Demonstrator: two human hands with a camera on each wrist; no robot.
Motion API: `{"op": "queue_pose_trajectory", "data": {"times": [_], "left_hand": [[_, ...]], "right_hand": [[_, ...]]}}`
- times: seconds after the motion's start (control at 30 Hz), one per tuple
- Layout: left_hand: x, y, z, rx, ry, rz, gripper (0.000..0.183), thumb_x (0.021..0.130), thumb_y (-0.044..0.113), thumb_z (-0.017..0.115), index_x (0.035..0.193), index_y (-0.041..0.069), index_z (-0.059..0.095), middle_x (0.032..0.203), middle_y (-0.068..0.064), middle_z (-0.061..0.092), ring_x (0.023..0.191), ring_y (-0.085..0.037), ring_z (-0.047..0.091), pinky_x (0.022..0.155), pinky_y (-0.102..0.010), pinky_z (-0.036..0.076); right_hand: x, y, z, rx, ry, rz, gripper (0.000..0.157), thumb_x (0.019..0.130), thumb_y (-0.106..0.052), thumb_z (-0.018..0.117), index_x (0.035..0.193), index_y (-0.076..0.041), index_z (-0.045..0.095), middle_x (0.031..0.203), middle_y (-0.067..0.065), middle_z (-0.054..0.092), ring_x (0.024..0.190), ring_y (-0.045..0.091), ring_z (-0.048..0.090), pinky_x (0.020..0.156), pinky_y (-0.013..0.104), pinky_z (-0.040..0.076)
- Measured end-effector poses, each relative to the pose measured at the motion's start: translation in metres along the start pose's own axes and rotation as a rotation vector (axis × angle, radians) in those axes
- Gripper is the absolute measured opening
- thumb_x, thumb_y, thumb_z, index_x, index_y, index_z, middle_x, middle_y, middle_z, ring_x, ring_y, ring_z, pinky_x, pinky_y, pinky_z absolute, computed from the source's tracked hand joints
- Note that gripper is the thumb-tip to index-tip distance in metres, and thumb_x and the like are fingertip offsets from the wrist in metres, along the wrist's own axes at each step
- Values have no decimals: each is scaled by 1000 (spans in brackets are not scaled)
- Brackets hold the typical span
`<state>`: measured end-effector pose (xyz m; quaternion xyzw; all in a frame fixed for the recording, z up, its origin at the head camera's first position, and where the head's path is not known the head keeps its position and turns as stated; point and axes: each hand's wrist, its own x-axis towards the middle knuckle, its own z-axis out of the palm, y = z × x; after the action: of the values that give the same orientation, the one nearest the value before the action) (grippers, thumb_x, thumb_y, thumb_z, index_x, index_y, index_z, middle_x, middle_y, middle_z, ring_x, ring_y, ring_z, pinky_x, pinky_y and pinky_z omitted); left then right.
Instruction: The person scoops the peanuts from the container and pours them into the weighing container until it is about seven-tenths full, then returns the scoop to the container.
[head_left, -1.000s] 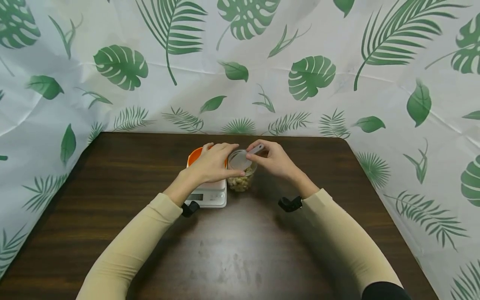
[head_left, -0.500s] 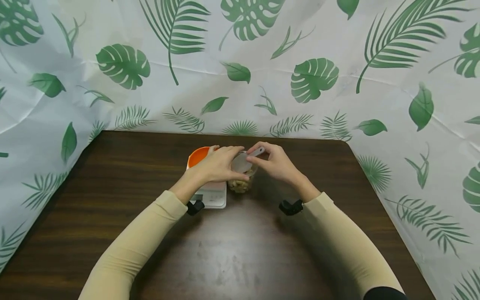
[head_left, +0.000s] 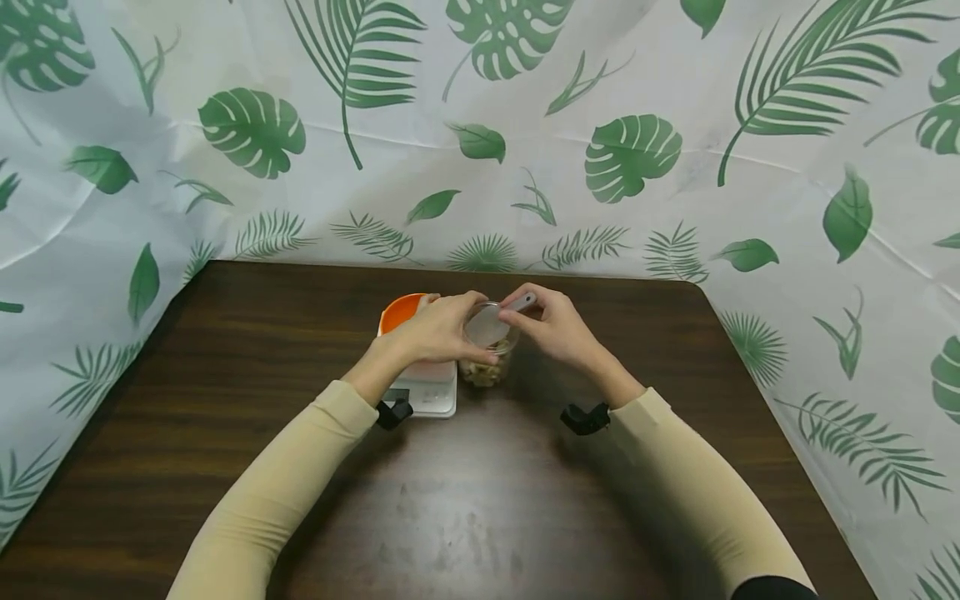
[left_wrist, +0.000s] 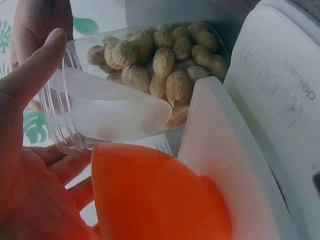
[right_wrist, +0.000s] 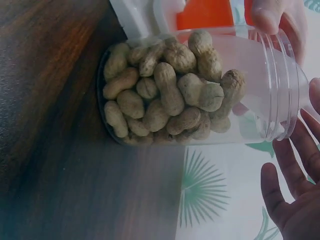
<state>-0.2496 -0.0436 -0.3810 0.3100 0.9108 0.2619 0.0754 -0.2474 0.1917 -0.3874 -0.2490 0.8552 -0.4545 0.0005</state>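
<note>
With my left hand [head_left: 442, 327], I hold the fingers clamped round the neck of the jar [right_wrist: 277, 85] upright on the worktop [head_left: 480, 500], presumably to steady it; my right hand [head_left: 551, 323] pinches the handle of 1 scoop [head_left: 486, 329], blade inside the jar. The scale [head_left: 438, 402] and orange bowl [head_left: 397, 311] limit movement left of the jar; open worktop extends right and nearer me.
</note>
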Motion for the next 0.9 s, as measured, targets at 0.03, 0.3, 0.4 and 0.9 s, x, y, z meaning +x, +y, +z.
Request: {"op": "queue_pose_trajectory", "data": {"times": [0.03, 0.3, 0.4, 0.9], "left_hand": [[0, 0, 0, -6, 1, 1, 93, 80, 55, 84, 150, 8, 45, 137, -5, 62, 115, -23, 59, 108, -62, 22], [0, -2, -1, -12, 6, 1, 90, 79, 58, 84, 146, 9, 49, 132, -2, 65, 112, -22, 59, 108, -61, 22], [-1, -3, 0, -17, 2, 8, 89, 79, 58, 84, 145, 10, 49, 132, -2, 65, 112, -21, 60, 108, -61, 22], [3, -5, 1, -57, -16, -5, 92, 81, 57, 83, 148, 8, 45, 115, 0, 66, 101, -18, 60, 110, -62, 20]], "right_hand": [[0, 0, 0, 0, 2, 0, 17, 100, -24, 71, 111, -11, 71, 103, 4, 70, 86, 21, 70, 71, 38, 56], [2, -5, -8, -35, 14, 21, 20, 102, -26, 68, 113, -10, 69, 108, 7, 69, 88, 23, 71, 70, 41, 55], [1, -8, -11, -61, 4, 19, 20, 102, -26, 68, 113, -9, 69, 109, 8, 69, 87, 22, 71, 70, 40, 55], [7, -19, -15, -201, 4, -111, 17, 99, -21, 72, 111, -9, 69, 94, 3, 70, 62, 13, 64, 57, 33, 51]]}}
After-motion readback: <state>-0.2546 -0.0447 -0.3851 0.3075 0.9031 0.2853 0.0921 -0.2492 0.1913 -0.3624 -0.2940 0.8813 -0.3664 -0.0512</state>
